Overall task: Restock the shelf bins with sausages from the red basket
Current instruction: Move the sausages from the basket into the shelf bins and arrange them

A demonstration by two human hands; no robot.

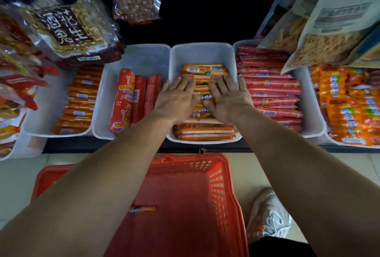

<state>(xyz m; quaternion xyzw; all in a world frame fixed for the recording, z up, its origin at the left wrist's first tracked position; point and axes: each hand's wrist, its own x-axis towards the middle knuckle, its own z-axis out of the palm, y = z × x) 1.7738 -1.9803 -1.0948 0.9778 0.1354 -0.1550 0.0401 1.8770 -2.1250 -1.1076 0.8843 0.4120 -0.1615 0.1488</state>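
Observation:
A white shelf bin [202,50] in the middle holds a stack of thin orange sausages [203,69] lying crosswise. My left hand [176,98] and my right hand [228,96] lie flat on that stack, side by side, fingers straight and pointing to the back of the bin. Below the shelf stands the red basket [185,184] on the floor. One orange sausage [141,209] lies on its bottom, partly hidden by my left forearm.
Left of the middle bin, a white bin [144,55] holds three thick red sausages [123,100]. Further left is a bin of orange sausages [80,100]. To the right are thin red sausages [269,88] and orange packs [349,108]. Snack bags [67,24] hang above. My shoe [267,213] is beside the basket.

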